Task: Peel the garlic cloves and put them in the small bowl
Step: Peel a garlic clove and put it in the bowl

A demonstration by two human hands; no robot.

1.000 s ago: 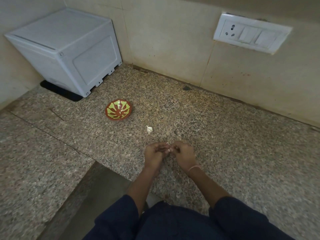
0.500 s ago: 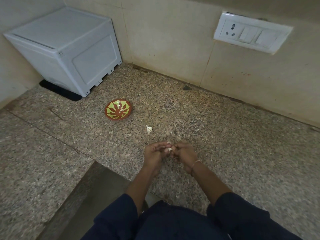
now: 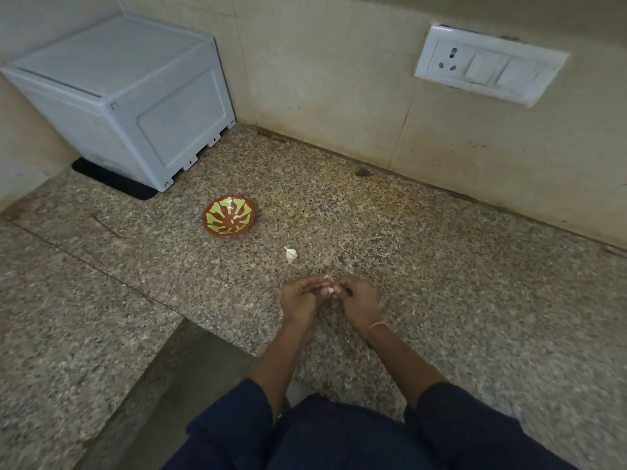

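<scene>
Speckled granite forms the counter (image 3: 441,300), on which two garlic cloves can be counted outside the bowl. One garlic clove (image 3: 330,290) is pinched between the fingertips of both hands, just above the counter's near part. The left hand (image 3: 300,298) and the right hand (image 3: 358,300) are each curled round it, fingers bent inward and touching at the clove. A second clove (image 3: 290,254), unpeeled with its pointed tip up, lies on the granite just beyond the hands. One small bowl (image 3: 217,228), brown with a yellow-green pattern, stands further back and to the left, well apart from the hands. A small pale piece (image 3: 238,217) is seen inside it; whether it is a peeled clove cannot be told.

One thin band (image 3: 375,326) is worn on the right wrist, and two dark blue sleeves (image 3: 458,422) are pushed up the forearms. One pale grey plastic box (image 3: 129,96) is set in the back left corner on a black mat (image 3: 112,180). Beige wall tiles (image 3: 322,79) rise behind the counter, some stained. One white switch plate (image 3: 488,72) is fixed there, with one socket and two switches. One dark spot (image 3: 363,172) lies near the wall's foot.
</scene>
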